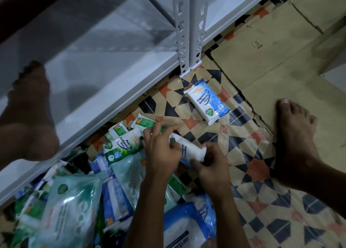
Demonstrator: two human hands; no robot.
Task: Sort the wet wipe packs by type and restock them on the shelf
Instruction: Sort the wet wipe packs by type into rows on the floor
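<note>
Wipe packs are the whole job, and most of them lie in a loose heap [78, 197] on the patterned floor [249, 165], low and to the left, right against the front edge of the white shelf [104, 64]. The shelf board above is bare where it shows, apart from the person's left foot [28, 116] standing on it. Flattened cardboard [277, 56] covers the floor to the upper right, with the right foot [297, 135] at its edge.

One blue and white pack [206, 101] lies alone near the shelf post [189, 28], well apart from the heap, probably the start of a sorted group.

Both hands meet over the heap's near edge on a small white pack [189, 149]. Its long axis runs from upper left down to lower right. The left hand [161, 150] curls its fingers round the upper left end; the right hand [211, 163] grips the lower right end, thumb beneath. A green strip shows under the left fingers; whether that is a second pack I cannot tell.

The lone blue pack lies up and to the right of the held one, so the right hand is the nearer for setting it there.
</note>
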